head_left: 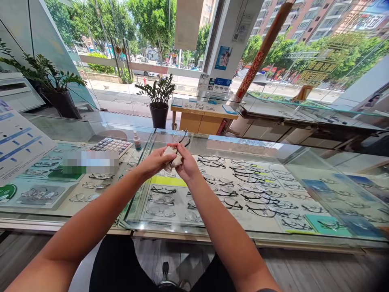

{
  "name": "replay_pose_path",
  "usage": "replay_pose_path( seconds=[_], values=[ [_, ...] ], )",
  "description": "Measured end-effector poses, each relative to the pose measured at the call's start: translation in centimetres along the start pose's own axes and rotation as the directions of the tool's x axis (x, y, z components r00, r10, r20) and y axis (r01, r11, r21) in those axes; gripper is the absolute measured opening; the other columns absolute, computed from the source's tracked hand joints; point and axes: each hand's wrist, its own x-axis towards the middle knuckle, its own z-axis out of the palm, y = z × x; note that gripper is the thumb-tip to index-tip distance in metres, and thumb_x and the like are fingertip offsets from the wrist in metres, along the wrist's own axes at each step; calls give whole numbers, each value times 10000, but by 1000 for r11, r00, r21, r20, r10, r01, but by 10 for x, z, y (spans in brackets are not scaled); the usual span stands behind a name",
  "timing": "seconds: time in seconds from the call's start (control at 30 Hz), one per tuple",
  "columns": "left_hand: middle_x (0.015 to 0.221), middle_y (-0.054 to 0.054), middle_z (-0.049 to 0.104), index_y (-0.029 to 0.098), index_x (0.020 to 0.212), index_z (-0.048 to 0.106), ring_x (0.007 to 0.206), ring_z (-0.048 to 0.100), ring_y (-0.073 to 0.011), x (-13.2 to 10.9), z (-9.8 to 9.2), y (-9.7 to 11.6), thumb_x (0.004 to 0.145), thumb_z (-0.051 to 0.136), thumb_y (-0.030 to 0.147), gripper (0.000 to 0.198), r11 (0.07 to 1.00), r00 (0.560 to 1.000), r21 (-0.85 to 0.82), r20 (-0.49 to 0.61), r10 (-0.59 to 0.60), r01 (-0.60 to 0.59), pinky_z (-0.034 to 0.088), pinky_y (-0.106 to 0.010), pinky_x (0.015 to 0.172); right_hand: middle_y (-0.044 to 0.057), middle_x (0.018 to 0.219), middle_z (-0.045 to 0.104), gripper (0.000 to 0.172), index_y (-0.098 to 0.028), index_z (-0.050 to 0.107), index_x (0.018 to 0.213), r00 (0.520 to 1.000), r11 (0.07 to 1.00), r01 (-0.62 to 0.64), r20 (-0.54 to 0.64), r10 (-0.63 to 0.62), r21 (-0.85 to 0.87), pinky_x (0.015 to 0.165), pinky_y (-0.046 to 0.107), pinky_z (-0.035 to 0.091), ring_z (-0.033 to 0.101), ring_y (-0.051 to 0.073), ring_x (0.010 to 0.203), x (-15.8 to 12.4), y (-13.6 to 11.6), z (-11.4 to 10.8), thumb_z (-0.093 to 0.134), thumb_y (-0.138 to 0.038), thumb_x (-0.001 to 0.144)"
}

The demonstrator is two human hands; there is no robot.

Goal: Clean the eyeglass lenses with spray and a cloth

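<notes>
Above the glass counter, my two hands meet around a pale, crumpled cleaning cloth (170, 159). My left hand (155, 159) is closed on the cloth, its thumb lying along the top. A pair of eyeglasses (183, 138) with a dark frame sticks up beyond the fingers. My right hand (188, 165) is closed at the near end of the eyeglasses and also presses against the cloth. One lens shows in the open; the cloth and fingers hide the rest of the frame.
Rows of eyeglasses (223, 180) lie inside the glass display counter (209, 232). Left of my hands stand a spray bottle (137, 141) and a calculator (111, 146). A printed sheet (21, 142) is at far left. Beyond the counter are a potted plant (159, 113) and a small cabinet (191, 121).
</notes>
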Motion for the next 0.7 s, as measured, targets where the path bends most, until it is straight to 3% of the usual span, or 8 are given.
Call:
replay_pose_path(
  seconds=[0.13, 0.3, 0.53, 0.7],
  values=[
    [925, -40, 763, 158, 1174, 775, 805, 673, -149, 0, 3, -3, 742, 1046, 496, 612, 999, 1000, -42, -7, -14, 13, 504, -239, 738, 28, 964, 812, 233, -231, 823, 931, 1000, 999, 6, -1, -6, -31, 660, 220, 552, 692, 131, 785, 0, 0, 0, 893, -448, 884],
    [895, -53, 753, 164, 1036, 794, 822, 672, -168, 1, -2, -2, 728, 1026, 620, 597, 995, 999, -95, -11, -34, 33, 537, -247, 736, 14, 921, 807, 283, -232, 853, 947, 998, 1000, 14, 56, -13, -24, 702, 221, 593, 699, 131, 778, 0, -4, -4, 929, -484, 842],
    [825, -69, 738, 120, 912, 793, 716, 664, -155, -2, -11, 11, 759, 1023, 582, 539, 995, 988, 5, 115, -98, 98, 542, -275, 702, 28, 1002, 841, 246, -221, 840, 905, 998, 999, 27, 54, -25, -25, 696, 221, 602, 712, 125, 789, 1, -9, -6, 922, -446, 851],
    [820, -62, 748, 109, 941, 779, 706, 665, -149, -2, -5, 10, 720, 1056, 521, 543, 998, 998, 41, 24, -55, 54, 521, -277, 694, 46, 995, 846, 268, -222, 828, 921, 999, 998, 16, 31, -14, -65, 678, 242, 590, 746, 156, 823, 3, -4, -5, 904, -472, 862]
  ],
)
